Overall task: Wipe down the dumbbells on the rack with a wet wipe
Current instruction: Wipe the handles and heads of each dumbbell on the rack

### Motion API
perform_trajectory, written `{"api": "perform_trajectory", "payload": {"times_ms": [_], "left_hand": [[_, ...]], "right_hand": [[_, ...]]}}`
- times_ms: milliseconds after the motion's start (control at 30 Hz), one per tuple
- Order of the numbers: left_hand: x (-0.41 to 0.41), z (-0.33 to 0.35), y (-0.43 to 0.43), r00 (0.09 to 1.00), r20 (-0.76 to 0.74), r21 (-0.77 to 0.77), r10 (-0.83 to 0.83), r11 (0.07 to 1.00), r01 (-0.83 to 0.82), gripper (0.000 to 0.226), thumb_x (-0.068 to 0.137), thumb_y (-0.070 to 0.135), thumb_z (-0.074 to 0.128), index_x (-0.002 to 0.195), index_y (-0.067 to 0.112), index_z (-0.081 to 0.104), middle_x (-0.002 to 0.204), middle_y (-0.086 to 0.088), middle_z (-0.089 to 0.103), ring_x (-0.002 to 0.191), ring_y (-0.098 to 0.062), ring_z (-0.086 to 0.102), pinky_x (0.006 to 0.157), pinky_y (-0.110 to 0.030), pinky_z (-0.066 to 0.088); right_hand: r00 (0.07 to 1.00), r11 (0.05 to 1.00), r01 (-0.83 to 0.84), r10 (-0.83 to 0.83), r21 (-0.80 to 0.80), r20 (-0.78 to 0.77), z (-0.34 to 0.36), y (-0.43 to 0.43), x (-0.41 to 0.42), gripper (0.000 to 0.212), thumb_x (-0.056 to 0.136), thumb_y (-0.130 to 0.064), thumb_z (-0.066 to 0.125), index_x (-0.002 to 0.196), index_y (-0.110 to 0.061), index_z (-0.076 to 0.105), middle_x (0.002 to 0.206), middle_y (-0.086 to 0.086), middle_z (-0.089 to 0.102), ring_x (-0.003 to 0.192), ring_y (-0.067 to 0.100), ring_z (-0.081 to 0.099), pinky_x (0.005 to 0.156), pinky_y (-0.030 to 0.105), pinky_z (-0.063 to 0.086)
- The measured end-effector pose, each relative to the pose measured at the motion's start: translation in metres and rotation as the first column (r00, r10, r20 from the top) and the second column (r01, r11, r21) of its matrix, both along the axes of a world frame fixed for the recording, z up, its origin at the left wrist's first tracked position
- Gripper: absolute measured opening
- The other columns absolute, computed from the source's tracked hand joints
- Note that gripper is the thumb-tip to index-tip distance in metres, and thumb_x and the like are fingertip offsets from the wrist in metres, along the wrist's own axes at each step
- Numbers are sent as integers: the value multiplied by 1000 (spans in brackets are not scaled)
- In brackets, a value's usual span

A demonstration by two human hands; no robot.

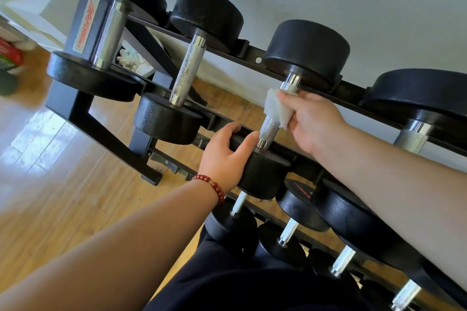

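Wood floor, grey wall behind rack (75,108). Right hand (313,121) clamping wipe (275,106) around dumbbell (307,50) handle, top tier. Left hand (225,156) just below, curled over same dumbbell's near head.

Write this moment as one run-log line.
phase: wiping | right hand: wraps wet wipe round knurled handle of top-row dumbbell | left hand: grips that dumbbell's near head

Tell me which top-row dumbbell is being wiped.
The third dumbbell from the left, the only one touched: the right hand holds the wipe round its handle, and the left hand grips its near head.
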State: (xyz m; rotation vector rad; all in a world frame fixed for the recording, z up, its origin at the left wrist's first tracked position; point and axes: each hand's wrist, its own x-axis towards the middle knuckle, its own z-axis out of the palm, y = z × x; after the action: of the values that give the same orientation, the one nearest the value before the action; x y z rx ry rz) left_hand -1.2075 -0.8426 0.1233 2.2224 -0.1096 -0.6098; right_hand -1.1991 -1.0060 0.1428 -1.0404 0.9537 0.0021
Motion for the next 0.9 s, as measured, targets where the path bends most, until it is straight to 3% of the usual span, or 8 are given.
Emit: {"api": "perform_trajectory", "payload": {"times_ms": [133,200,300,367,533,700,767,900], "left_hand": [[7,6,0,992,-106,25,-62,998,65,61,91,55,51,142,23,40,122,7,51,113,-14,53,98,-38,49],[14,7,0,984,-162,44,-78,995,86,63,91,56,50,143,22,40,130,3,51,116,-16,52,97,-34,47],[15,6,-6,992,-118,58,-48,997,56,63,91,61,44,138,19,46,129,2,55,112,-14,53,90,-29,44],[10,2,-8,999,-32,65,-25,998,27,64,90,62,44,136,18,49,128,2,56,113,-14,53,96,-34,47],[9,-3,-8,998,39,61,-40,997,38,66,89,62,45,140,19,46,134,2,53,122,-14,50,104,-40,44],[8,-3,-8,998,58,34,-21,999,19,60,91,56,44,138,19,47,132,5,54,121,-10,50,102,-31,43],[9,-2,-8,998,58,25,-15,1000,14,56,93,52,45,138,20,48,132,6,55,121,-10,50,101,-28,41],[8,-1,-8,999,47,16,-13,1000,12,54,94,51,45,139,20,47,132,6,55,121,-9,50,103,-30,42]], "right_hand": [[980,982,-188,188,17,-60,-7,17,-21,8,91,-14,66,97,-19,66,99,7,71,95,22,68,91,39,55],[963,968,-248,251,40,-96,-6,16,-25,15,90,-14,67,104,-16,65,104,10,70,95,25,68,89,43,55],[996,996,-85,85,3,-8,0,2,-7,10,89,-10,68,98,-15,65,104,8,70,97,22,68,92,38,54],[1000,999,-27,28,-36,8,1,2,-2,12,88,-13,69,100,-15,67,104,5,70,101,20,67,94,36,53],[971,974,-223,218,-44,-95,-6,16,-22,20,88,-13,69,108,-17,64,107,8,70,98,22,67,89,37,55],[998,997,43,-40,-58,46,-2,0,2,18,89,-12,69,107,-15,68,103,3,71,99,16,67,91,30,53],[1000,993,1,0,-115,10,-9,9,-5,19,89,-15,68,108,-19,68,102,1,71,96,13,66,86,26,53],[989,986,-142,138,-87,-55,-12,11,-12,20,86,-10,70,105,-16,67,104,7,71,101,23,68,91,37,55]]}}
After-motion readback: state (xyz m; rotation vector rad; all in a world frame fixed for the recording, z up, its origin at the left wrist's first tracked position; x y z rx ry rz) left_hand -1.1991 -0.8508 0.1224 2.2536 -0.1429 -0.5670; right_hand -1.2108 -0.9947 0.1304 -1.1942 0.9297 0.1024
